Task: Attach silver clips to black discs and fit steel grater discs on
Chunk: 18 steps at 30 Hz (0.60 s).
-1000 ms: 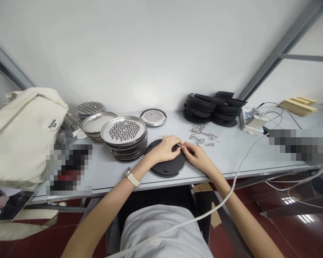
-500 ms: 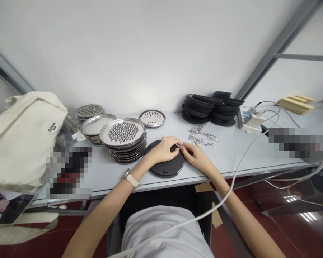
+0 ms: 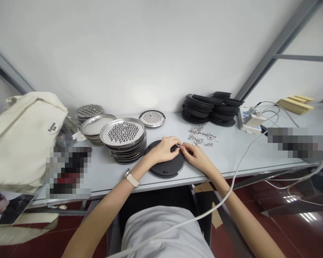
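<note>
Although lettering is printed on the round badge (image 3: 53, 128) of the cream bag (image 3: 24, 150), far left of the black disc (image 3: 171, 167), it is too blurred to be read with certainty. The black disc lies flat on the table (image 3: 223, 152), partly covered by the left hand (image 3: 164, 149), whose fingers are bent and held together, with the thumb set apart. The disc's far right rim is met by the fingertips of the right hand (image 3: 196, 157); these are brought together, but whether anything small is pinched by either hand cannot be told. Pixelated patches (image 3: 68, 173) are seen left and far right of the disc, and a printed picture (image 3: 9, 208) is cut off by the view's left edge. Just left of the disc, metal grater plates (image 3: 123, 133) are stacked; beyond it, a perforated plate (image 3: 152, 118) is placed. Beyond the disc to the right, metal clips (image 3: 197, 138) are scattered, with black pieces (image 3: 197, 105) piled behind them. The right forearm is crossed by a white cable (image 3: 201, 216).
</note>
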### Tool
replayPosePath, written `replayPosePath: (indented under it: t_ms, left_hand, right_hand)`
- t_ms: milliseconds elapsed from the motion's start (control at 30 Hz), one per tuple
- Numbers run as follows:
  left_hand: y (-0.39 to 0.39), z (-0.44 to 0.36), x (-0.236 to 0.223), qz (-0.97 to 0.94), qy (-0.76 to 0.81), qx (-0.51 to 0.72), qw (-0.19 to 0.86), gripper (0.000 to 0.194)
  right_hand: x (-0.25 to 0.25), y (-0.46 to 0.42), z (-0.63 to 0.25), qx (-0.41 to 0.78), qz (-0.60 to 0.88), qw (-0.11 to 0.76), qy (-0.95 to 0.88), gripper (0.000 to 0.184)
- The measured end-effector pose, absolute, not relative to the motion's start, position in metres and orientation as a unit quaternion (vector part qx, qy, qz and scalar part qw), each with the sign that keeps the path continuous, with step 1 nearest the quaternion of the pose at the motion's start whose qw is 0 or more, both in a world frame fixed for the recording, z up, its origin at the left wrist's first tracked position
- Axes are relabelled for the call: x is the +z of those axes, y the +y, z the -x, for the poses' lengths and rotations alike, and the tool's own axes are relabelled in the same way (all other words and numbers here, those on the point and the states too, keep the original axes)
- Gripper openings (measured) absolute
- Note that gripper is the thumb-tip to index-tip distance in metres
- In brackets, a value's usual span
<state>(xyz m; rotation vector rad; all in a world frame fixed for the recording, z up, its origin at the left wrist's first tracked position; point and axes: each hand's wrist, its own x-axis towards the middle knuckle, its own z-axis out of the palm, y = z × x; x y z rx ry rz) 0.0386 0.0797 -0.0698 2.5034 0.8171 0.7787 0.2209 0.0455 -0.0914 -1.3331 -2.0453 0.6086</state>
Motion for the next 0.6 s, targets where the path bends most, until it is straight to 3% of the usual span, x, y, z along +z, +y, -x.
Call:
replayPosePath:
  t_ms: [600]
  left_hand:
    - [0.0778,-0.0376,-0.0676,-0.89,0.291,0.289,0.2,0.02]
  right_hand:
    - [-0.0884,0.0469,-0.2215,0.254,0.506,0.35,-0.747,0.036]
